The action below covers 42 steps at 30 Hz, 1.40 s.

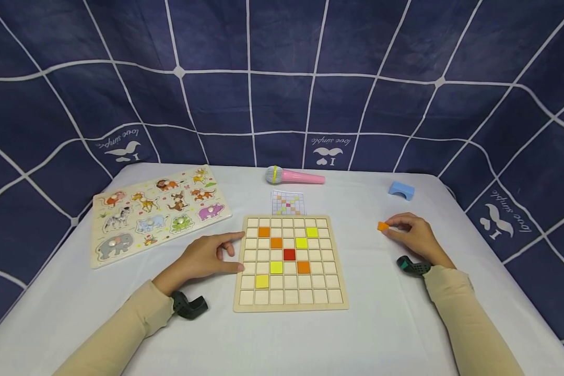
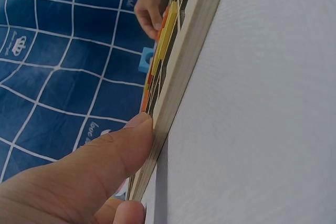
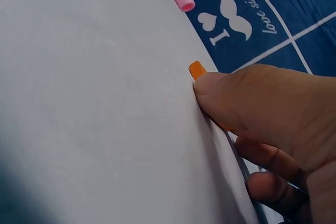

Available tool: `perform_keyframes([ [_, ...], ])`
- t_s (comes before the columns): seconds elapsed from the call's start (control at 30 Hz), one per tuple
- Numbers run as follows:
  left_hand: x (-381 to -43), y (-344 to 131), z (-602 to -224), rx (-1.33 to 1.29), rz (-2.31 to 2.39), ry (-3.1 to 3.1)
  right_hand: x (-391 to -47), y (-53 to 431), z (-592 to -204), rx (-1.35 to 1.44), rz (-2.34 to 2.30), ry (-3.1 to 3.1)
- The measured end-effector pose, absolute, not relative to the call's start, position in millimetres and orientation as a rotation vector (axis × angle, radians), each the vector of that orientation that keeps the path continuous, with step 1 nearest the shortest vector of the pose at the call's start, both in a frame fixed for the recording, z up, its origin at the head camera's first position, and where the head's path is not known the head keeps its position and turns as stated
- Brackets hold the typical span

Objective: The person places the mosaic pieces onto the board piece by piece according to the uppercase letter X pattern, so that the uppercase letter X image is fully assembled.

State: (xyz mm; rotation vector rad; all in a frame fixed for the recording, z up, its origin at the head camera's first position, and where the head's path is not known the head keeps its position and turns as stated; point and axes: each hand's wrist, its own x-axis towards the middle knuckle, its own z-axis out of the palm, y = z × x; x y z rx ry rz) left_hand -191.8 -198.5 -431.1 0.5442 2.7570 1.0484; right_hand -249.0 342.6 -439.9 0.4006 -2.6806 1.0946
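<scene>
My left hand [image 1: 204, 258] touches the left edge of a wooden grid board [image 1: 291, 307], thumb and index fingertips apart along the rim. In the left wrist view, the thumb lies against the board's edge [image 2: 181, 77]. A red tile [image 1: 289, 254] sits mid-grid, with several yellow tiles [image 1: 276, 267] and three orange tiles [image 1: 276, 243] on diagonals around it. Right of the board, my right hand [image 1: 413, 235] pinches another orange tile [image 1: 383, 226] between thumb and fingers. The right wrist view shows this tile [image 3: 197, 70] partly hidden behind the thumb.
A patterned grid card [image 1: 288, 202] lies at the board's far edge, partly covered by it. Behind is a pink toy microphone [image 1: 303, 177]. An animal peg puzzle [image 1: 160, 206] lies at the left, and a blue arch block [image 1: 401, 190] stands at the far right.
</scene>
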Motion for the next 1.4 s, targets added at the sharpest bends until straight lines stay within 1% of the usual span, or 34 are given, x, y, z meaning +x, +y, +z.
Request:
perform_keyframes([
  [0.33,-191.7,-198.9,-431.6,0.556,1.042,2.760,-246.9,325.8,-436.9,0.442,1.111,-2.754],
  [0.83,-192.2,-199.9,-432.4,0.567,1.045,2.760,-243.5,297.7,-432.4,0.727,1.112,-2.770],
  [1.4,-193.3,-200.1,-432.8,0.567,1.032,2.767,-239.2,273.7,-430.5,0.874,1.243,-2.765],
])
